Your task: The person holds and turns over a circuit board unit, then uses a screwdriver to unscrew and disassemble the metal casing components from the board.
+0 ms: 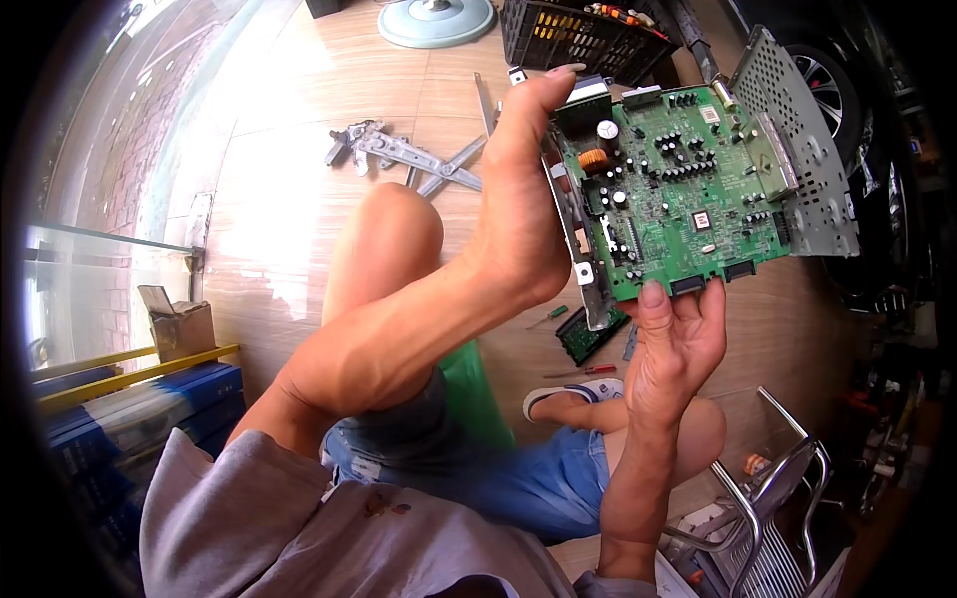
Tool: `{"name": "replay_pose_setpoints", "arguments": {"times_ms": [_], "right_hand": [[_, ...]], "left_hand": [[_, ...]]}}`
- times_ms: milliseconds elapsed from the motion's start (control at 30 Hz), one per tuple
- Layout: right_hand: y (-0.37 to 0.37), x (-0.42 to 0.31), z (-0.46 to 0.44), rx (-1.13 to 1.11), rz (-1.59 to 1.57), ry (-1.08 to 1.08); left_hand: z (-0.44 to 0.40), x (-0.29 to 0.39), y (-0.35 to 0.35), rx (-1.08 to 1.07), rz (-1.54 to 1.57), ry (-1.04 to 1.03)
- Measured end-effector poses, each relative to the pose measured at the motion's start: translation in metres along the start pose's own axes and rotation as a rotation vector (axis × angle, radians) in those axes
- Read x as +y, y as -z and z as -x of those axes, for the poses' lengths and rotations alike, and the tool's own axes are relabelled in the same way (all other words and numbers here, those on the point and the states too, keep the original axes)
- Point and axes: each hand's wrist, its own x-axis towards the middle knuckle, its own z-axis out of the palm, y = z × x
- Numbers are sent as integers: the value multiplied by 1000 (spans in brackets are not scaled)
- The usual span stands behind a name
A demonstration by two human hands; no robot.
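Both my hands hold up a green circuit board (pixel 666 224) fixed in an open metal chassis (pixel 812 184), its component side toward me. My left hand (pixel 520 184) grips the left metal side of the chassis, with the thumb at the top corner and the other fingers hidden behind it. From below, my right hand (pixel 676 344) supports the lower edge, its fingertips at the black connectors. The board carries capacitors, an orange-wound coil (pixel 593 159) and labelled chips. A perforated metal panel stands up along the right side.
On the floor lie a metal scissor-type linkage (pixel 429 159), a smaller dark circuit board (pixel 588 337), a red screwdriver (pixel 598 370) and a green-handled screwdriver (pixel 555 312). A black crate (pixel 543 40), a metal-framed chair (pixel 773 488), blue boxes (pixel 150 419) and a car wheel (pixel 822 90) surround me.
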Motion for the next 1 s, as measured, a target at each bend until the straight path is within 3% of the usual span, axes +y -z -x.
{"name": "replay_pose_setpoints", "arguments": {"times_ms": [167,433,867,1000], "right_hand": [[-1,3,1,14,-1,39],[0,7,1,11,2,63],[2,9,6,39,25,70],[-1,8,5,57,19,95]], "left_hand": [[1,3,0,19,-5,-5],[-3,-11,-18,374,-273,-139],[-1,-10,-21,390,-298,-121],[2,-3,-11,128,-60,-16]]}}
